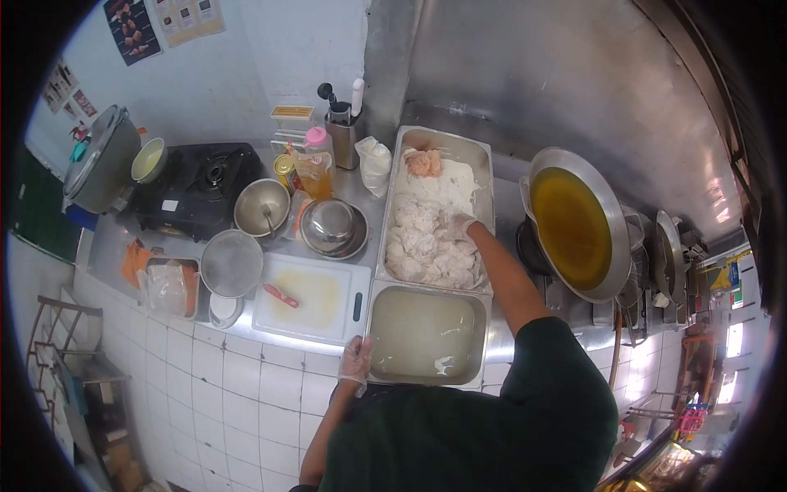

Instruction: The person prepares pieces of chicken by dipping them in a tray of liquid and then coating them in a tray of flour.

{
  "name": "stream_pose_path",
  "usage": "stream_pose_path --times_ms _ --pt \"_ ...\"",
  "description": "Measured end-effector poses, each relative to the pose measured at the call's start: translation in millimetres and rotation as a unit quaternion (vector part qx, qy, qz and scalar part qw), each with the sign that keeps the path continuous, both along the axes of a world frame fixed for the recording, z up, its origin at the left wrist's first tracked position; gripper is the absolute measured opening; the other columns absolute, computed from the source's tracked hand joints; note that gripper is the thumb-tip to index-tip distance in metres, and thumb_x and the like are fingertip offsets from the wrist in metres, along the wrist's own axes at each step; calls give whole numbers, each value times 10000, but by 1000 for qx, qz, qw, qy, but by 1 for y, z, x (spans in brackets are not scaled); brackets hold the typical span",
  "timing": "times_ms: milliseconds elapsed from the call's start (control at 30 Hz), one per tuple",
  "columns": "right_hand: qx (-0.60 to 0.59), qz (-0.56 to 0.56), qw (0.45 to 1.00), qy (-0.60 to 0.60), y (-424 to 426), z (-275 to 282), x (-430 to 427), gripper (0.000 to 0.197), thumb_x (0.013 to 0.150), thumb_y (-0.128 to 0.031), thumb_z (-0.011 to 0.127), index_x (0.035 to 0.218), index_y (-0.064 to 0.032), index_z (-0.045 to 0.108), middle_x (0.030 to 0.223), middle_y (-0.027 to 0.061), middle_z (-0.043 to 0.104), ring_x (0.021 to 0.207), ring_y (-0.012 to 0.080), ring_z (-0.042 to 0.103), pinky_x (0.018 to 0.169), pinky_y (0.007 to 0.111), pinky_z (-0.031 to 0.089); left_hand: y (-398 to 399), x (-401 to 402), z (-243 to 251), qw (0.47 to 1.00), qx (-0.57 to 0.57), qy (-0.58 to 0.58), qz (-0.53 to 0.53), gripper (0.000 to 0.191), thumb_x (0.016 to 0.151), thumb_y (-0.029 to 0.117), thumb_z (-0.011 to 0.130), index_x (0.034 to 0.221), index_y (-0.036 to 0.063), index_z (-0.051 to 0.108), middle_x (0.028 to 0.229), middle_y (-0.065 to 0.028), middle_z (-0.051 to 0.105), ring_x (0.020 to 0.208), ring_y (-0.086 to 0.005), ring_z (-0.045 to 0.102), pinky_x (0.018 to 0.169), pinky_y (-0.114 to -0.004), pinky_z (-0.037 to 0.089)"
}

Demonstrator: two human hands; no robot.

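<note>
My right hand (461,227), in a clear plastic glove, reaches into a deep steel pan (490,178) and touches flour-coated pieces (424,240) that look like chicken. Its fingers are partly hidden, so a grip cannot be made out. Loose white flour (452,184) covers the pan's far part, where uncoated raw meat pieces (423,163) lie. Nearer my body is a second steel pan (486,335) of cloudy liquid (424,332). My left hand (355,361), also gloved, is at that pan's left edge with fingers bent; whether it grips the rim is unclear.
A large wok (618,246) of brown oil stands right of the pans. To the left are a white cutting board (307,326) with a red-handled knife (281,296), a sieve (232,263), steel bowls (262,207), a black gas stove (190,184) and a large pot (104,163).
</note>
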State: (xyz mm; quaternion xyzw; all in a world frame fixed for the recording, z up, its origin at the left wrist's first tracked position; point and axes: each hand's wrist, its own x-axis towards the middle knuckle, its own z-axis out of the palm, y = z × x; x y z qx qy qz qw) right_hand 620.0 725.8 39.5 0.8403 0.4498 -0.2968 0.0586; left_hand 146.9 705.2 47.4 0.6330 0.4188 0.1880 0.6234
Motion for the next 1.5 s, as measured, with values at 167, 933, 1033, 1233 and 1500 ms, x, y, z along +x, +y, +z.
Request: stream_pose_path --times_ms 167,933,1033,1233,1500 --pt "34 137 989 -49 16 -24 12 397 674 -317 638 918 -5 639 937 184 639 865 298 622 759 381 481 -3 -5 -18 1000 -25 -18 7 411 903 306 524 629 47 360 565 -7 292 568 -93 268 481 -286 283" --pt "175 188 934 -249 71 41 55 268 798 -263 491 901 -83 661 879 116 661 847 264 633 730 394 483 4 -1 -21 1000 0 -13 -12 423 898 361 516 661 28 406 552 -36 308 544 -126 298 490 -313 309" --pt "185 213 927 -246 43 46 77 242 776 -254 534 877 -72 657 852 137 656 827 277 630 730 378 476 -1 13 -17 999 -13 -32 -29 422 895 372 519 668 30 420 552 -29 316 542 -123 302 492 -308 313" --pt "161 279 926 -199 24 173 -56 208 760 -197 568 892 -38 595 920 139 566 886 285 579 759 360 458 3 0 -5 999 -28 -17 -8 391 906 357 505 691 36 442 563 -7 352 549 -101 326 498 -282 323" --pt "218 273 936 -44 -64 263 -196 357 709 -358 608 935 -83 629 967 149 556 861 287 562 762 356 453 2 1 15 1000 4 -15 -27 344 917 311 497 707 44 446 572 29 342 540 -71 328 480 -263 307"
